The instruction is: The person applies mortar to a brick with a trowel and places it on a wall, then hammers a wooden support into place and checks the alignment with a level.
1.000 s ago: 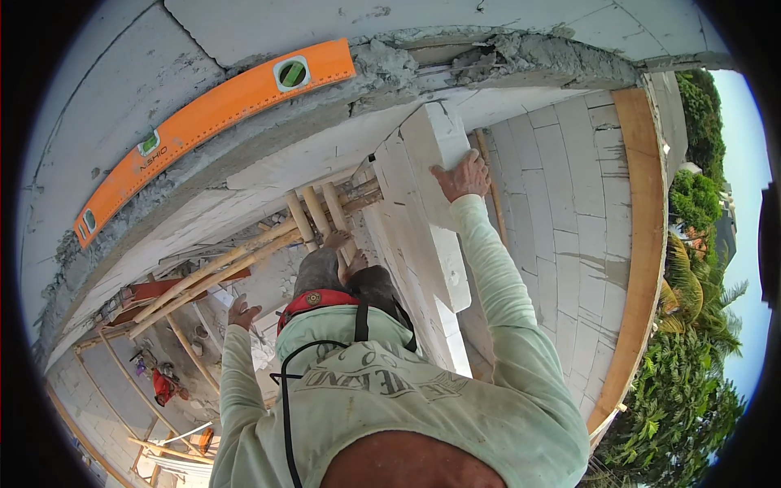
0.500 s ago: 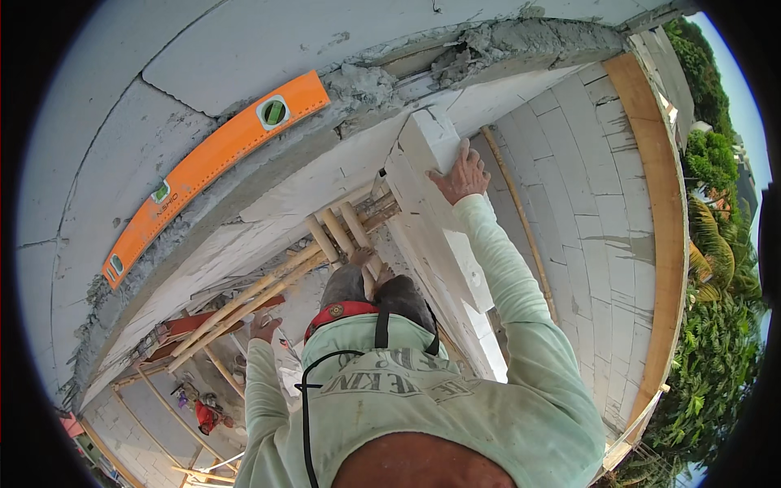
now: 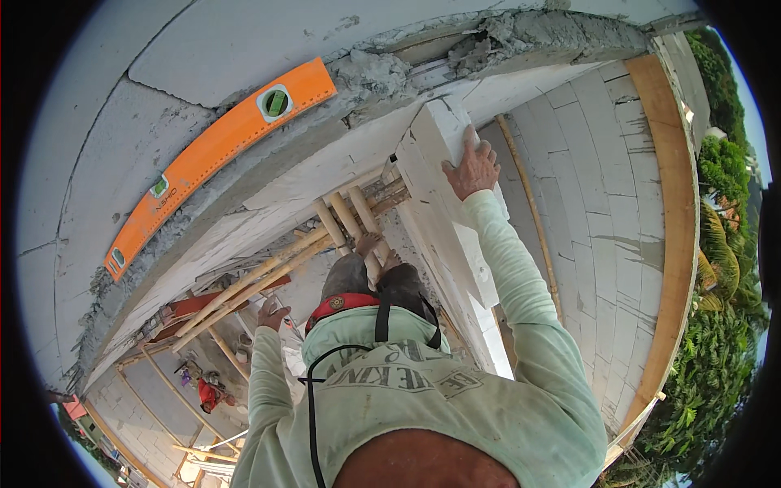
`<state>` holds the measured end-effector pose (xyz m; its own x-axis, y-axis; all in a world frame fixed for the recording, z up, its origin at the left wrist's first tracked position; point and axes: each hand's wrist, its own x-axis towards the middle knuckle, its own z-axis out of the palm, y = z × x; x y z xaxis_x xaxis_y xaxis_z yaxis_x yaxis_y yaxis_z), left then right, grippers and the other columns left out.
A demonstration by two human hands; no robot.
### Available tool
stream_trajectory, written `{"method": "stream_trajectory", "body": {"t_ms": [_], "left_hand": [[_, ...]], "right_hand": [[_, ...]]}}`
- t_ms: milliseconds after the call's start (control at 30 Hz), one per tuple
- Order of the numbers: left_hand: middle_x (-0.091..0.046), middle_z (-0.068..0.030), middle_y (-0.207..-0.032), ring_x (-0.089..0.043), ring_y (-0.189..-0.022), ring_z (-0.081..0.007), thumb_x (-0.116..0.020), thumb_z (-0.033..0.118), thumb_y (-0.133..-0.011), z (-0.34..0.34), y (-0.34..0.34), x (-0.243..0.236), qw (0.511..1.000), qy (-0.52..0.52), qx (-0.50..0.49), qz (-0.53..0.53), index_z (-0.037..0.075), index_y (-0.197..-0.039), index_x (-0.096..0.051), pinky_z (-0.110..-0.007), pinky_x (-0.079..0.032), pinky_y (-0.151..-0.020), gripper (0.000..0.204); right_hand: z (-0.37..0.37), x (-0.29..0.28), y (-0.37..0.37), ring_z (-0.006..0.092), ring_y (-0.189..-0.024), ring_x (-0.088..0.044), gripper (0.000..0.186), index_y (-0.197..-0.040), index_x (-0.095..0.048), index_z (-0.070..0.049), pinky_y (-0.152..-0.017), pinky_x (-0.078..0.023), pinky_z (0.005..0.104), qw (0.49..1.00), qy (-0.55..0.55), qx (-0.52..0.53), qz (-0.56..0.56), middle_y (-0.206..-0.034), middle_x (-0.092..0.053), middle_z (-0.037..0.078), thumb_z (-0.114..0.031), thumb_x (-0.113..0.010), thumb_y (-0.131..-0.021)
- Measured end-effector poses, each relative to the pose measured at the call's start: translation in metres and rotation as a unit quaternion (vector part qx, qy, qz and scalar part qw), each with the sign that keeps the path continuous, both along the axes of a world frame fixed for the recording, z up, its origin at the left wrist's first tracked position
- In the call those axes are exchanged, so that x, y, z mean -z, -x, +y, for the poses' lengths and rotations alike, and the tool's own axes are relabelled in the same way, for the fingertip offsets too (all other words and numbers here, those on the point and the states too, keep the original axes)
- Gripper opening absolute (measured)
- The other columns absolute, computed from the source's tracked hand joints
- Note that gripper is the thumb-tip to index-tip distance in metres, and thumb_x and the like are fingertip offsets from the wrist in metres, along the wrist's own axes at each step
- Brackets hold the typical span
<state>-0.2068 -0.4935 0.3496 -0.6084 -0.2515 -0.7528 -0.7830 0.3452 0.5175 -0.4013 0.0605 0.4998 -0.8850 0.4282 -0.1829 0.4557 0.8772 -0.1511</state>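
Note:
My right hand (image 3: 473, 167) lies with its fingers stretched out over the top end of a white block wall (image 3: 437, 150), palm against the block. Low on the left, my left hand (image 3: 271, 313) hangs beside my body, its fingers and thumb apart and nothing visible in it. An orange spirit level (image 3: 220, 154) with green vials rests along the mortar edge ahead of me; neither hand touches it. Rough grey mortar (image 3: 370, 77) is heaped by its right end.
My bare feet stand on bamboo poles (image 3: 346, 213). More poles (image 3: 244, 289) run below to the left, over a drop where a person in red (image 3: 210, 396) shows. To the right are a block wall (image 3: 602, 179), a wooden board (image 3: 671, 211) and trees (image 3: 691, 407).
My view has shifted a little, so the walls and right hand appear slightly further right. The left hand has risen slightly. My right hand stays on the block.

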Motion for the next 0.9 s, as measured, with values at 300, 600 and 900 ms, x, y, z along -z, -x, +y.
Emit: {"method": "stream_trajectory", "body": {"t_ms": [300,600,900], "left_hand": [[-0.054,-0.0220,-0.126,-0.054,-0.116,-0.0293,-0.082,0.030,-0.062,0.000,0.012,0.006,0.996,0.038,0.065,-0.038,0.003,-0.129,-0.051,-0.036,-0.046,-0.094,0.079],[-0.053,-0.0213,-0.129,-0.052,-0.118,-0.0292,-0.081,0.026,-0.062,0.031,0.076,-0.020,0.996,-0.006,0.090,0.015,0.004,-0.131,-0.050,-0.036,-0.045,-0.095,0.079],[-0.054,-0.0158,-0.127,-0.057,-0.107,-0.0256,-0.083,0.027,-0.061,0.009,0.069,-0.027,0.995,0.044,0.091,0.010,0.010,-0.130,-0.052,-0.035,-0.051,-0.071,0.077]], "right_hand": [[-0.003,0.001,-0.001,0.0383,-0.116,-0.045,0.093,-0.147,-0.018,-0.018,-0.092,-0.039,0.0528,1.000,-0.009,0.000,0.006,-0.125,-0.042,0.020,-0.035,-0.073,-0.073],[0.015,-0.009,-0.010,0.0395,-0.120,-0.045,0.092,-0.148,-0.017,-0.019,-0.094,-0.038,0.0553,0.999,0.035,0.010,-0.012,-0.130,-0.041,0.021,-0.042,-0.070,-0.076],[0.015,-0.007,-0.023,0.0393,-0.120,-0.045,0.087,-0.147,-0.020,-0.027,-0.092,-0.040,0.0561,0.999,0.040,-0.012,0.008,-0.131,-0.041,0.021,-0.045,-0.069,-0.077]]}}
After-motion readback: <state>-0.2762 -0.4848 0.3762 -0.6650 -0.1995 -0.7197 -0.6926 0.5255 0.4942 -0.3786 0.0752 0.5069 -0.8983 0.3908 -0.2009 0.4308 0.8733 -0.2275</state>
